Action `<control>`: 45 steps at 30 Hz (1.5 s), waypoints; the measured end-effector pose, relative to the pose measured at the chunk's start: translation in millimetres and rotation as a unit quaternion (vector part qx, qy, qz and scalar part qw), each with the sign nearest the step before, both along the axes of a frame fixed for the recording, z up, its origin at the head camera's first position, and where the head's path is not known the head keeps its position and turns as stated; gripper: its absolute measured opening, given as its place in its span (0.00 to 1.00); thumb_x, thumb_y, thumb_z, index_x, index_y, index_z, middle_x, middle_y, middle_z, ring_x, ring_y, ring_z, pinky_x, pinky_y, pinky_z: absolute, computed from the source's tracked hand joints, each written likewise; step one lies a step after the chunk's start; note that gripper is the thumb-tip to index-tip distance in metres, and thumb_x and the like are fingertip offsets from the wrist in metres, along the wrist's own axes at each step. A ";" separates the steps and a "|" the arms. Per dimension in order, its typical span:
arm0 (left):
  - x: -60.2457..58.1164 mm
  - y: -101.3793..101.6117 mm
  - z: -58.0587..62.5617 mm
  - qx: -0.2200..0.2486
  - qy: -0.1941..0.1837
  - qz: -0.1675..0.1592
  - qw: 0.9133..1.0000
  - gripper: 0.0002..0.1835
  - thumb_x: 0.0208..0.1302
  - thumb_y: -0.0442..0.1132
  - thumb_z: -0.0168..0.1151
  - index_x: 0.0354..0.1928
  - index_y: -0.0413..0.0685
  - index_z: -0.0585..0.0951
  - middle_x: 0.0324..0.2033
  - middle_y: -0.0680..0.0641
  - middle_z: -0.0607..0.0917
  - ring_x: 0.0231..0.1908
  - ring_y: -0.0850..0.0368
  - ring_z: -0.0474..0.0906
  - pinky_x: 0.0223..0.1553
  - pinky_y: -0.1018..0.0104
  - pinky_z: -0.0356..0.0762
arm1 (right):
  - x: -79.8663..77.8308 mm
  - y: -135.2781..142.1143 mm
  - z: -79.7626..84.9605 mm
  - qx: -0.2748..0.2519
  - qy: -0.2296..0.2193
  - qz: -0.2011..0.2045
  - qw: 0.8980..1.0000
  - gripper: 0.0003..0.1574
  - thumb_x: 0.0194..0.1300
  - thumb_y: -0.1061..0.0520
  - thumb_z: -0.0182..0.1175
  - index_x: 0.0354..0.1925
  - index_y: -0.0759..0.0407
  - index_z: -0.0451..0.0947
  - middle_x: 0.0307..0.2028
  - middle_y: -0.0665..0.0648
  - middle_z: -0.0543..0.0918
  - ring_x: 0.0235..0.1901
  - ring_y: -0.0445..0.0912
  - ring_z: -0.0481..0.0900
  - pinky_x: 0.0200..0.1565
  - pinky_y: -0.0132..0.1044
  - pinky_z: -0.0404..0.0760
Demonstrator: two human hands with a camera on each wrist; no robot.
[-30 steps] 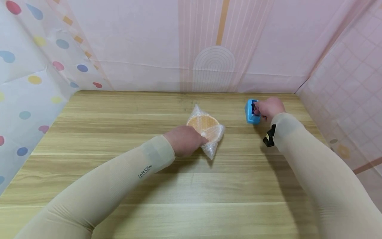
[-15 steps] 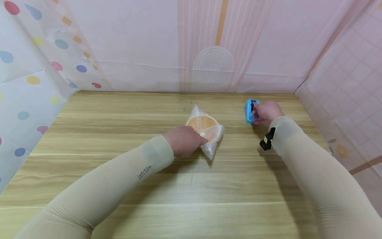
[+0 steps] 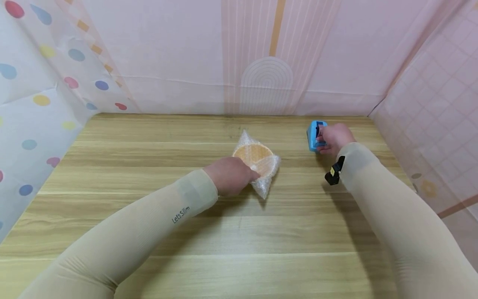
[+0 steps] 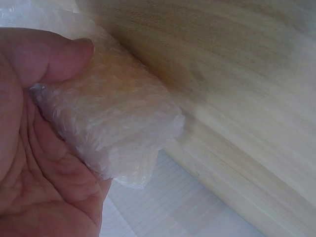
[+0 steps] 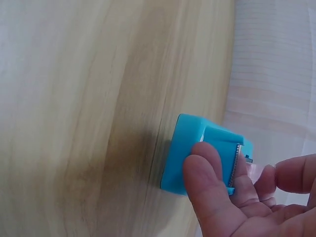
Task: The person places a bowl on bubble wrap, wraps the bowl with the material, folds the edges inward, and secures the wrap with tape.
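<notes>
In the head view, the left hand (image 3: pixel 231 176) holds a bubble-wrapped package (image 3: pixel 260 157) at the centre of the frame, an orange round showing through the wrap. The package lies well in from every edge of the wooden table (image 3: pixel 239 243); a broad stretch of wood runs below it to the bottom of the frame, and another reaches left. At upper right, the right hand (image 3: pixel 337 138) is at a blue tape dispenser (image 3: pixel 312 139), near the back edge, where the patterned backdrop (image 3: pixel 168 54) meets the wood. A wide strip of tabletop separates package and dispenser.

In the left wrist view, the thumb (image 4: pixel 61 57) presses the package at upper left, the fingers beneath, so the hand is clamped on it. The table edge slants down towards the lower right.

In the right wrist view, thumb and a finger come together on clear tape (image 5: pixel 254 172) beside the toothed cutter (image 5: pixel 235 167), at lower right. Two other fingertips (image 5: pixel 200 165) touch the dispenser's front. Wood fills the left side.
</notes>
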State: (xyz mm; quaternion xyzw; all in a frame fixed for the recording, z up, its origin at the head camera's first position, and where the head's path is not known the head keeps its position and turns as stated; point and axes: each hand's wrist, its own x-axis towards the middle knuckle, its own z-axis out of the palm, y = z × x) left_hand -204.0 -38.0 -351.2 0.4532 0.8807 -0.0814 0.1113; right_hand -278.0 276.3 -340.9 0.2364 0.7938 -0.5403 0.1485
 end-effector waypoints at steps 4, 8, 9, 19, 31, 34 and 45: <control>-0.9 0.4 -0.9 0.001 0.000 0.000 1.000 0.13 0.72 0.30 0.60 0.49 0.56 0.83 0.28 0.49 0.86 0.30 0.51 0.79 0.40 0.54 0.85 | -1.9 -0.6 -2.8 0.017 0.002 -0.002 1.000 0.35 0.85 0.44 0.42 0.74 0.68 0.63 0.52 0.57 0.76 0.48 0.52 0.80 0.59 0.44 0.85; -1.5 0.4 -1.4 0.000 0.001 0.002 1.000 0.13 0.73 0.31 0.59 0.51 0.57 0.83 0.30 0.49 0.87 0.31 0.50 0.81 0.41 0.54 0.86 | -4.1 -2.8 -5.1 0.037 0.003 -0.009 0.999 0.35 0.85 0.43 0.44 0.72 0.68 0.66 0.54 0.57 0.77 0.47 0.52 0.80 0.55 0.42 0.86; -1.5 0.5 -1.4 0.000 0.001 0.002 1.000 0.13 0.73 0.32 0.59 0.51 0.58 0.84 0.30 0.49 0.87 0.32 0.50 0.81 0.41 0.54 0.86 | -4.4 -3.0 -5.0 0.040 0.003 -0.009 0.999 0.35 0.85 0.43 0.44 0.72 0.68 0.66 0.56 0.58 0.78 0.47 0.52 0.80 0.55 0.42 0.86; -2.0 0.9 0.4 -0.005 0.001 -0.001 1.000 0.15 0.75 0.31 0.58 0.54 0.58 0.84 0.31 0.50 0.88 0.32 0.52 0.81 0.43 0.55 0.86 | -5.3 -4.1 0.8 0.013 -0.007 0.001 1.000 0.37 0.85 0.46 0.43 0.78 0.68 0.58 0.72 0.65 0.70 0.57 0.56 0.75 0.69 0.50 0.79; -2.0 1.2 0.4 -0.006 -0.009 0.010 1.000 0.15 0.76 0.32 0.57 0.55 0.59 0.84 0.31 0.50 0.87 0.34 0.51 0.82 0.45 0.54 0.86 | -3.8 3.4 -3.1 0.035 0.005 0.024 0.999 0.41 0.80 0.51 0.49 0.79 0.71 0.53 0.74 0.71 0.64 0.66 0.61 0.72 0.70 0.50 0.78; -1.6 1.1 0.1 -0.005 -0.012 0.013 1.000 0.15 0.76 0.32 0.57 0.56 0.59 0.84 0.31 0.51 0.87 0.34 0.52 0.81 0.46 0.55 0.86 | -2.7 4.0 -1.8 0.053 0.004 0.031 0.998 0.39 0.77 0.53 0.48 0.78 0.70 0.58 0.77 0.69 0.62 0.70 0.60 0.69 0.72 0.50 0.76; -0.4 0.9 0.7 -0.011 -0.020 0.020 1.000 0.15 0.77 0.33 0.57 0.57 0.59 0.83 0.33 0.50 0.88 0.35 0.52 0.82 0.47 0.54 0.86 | -4.0 12.0 0.5 0.088 -0.026 0.110 0.990 0.41 0.78 0.47 0.56 0.74 0.75 0.60 0.69 0.71 0.69 0.63 0.62 0.78 0.67 0.51 0.81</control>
